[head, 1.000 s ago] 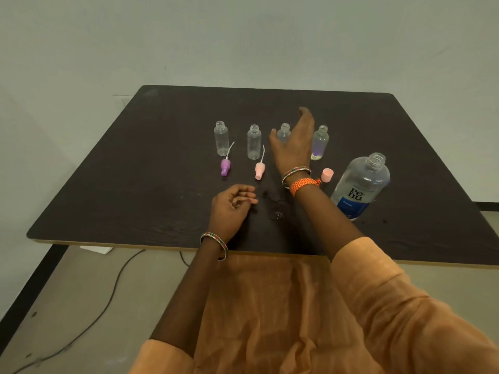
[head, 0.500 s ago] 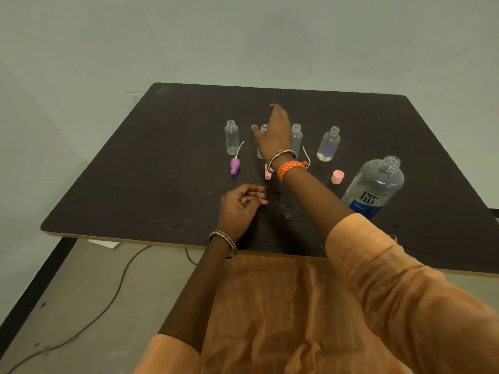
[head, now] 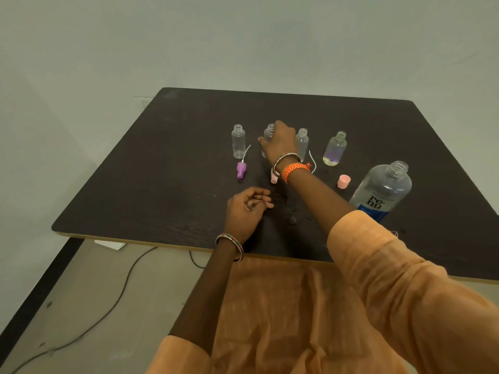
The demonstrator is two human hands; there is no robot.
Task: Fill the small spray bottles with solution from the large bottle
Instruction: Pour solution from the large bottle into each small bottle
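Four small clear bottles stand uncapped in a row on the dark table: the first, the second, the third and the fourth, which has a little liquid at its bottom. My right hand wraps around the second bottle, thumb on its left side, hiding most of its body. My left hand rests on the table, loosely curled and holding nothing. The large clear bottle with a blue label stands uncapped at the right.
A purple spray head lies in front of the first bottle. A pink spray head is partly hidden under my right wrist. A pink cap sits left of the large bottle. Small drops wet the table near my left hand. A cable runs across the floor.
My right hand has moved left from the third bottle to the second one and closed around it. My left hand has stayed in place.
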